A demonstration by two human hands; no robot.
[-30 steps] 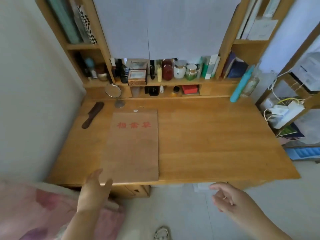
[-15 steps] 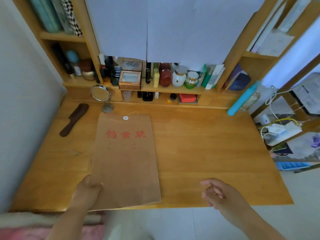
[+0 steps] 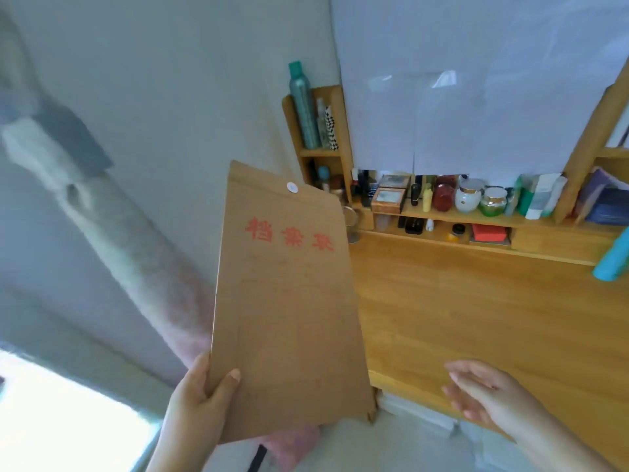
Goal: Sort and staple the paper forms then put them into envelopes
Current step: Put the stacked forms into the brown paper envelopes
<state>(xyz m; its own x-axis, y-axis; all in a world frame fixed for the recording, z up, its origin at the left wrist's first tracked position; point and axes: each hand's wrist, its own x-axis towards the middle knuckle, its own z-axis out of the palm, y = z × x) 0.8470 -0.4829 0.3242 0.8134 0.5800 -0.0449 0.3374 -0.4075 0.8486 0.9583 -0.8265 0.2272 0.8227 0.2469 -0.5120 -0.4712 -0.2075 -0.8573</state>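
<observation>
Item one: a single flat brown kraft-paper envelope with red printed characters and a white button clasp (image 3: 286,301). I see it held upright in the air, off the wooden table (image 3: 476,318) and left of its near edge. My left hand (image 3: 200,400) pinches its lower left corner, thumb on the front face and fingers behind, presumably so the clasp end stands uppermost for opening. Item two: my right hand (image 3: 483,393), one, fingers spread and relaxed, holding nothing, hovering above the table edge, likely ready to take the flap. Paper forms: none visible. Stapler: none visible. Envelopes counted: one.
</observation>
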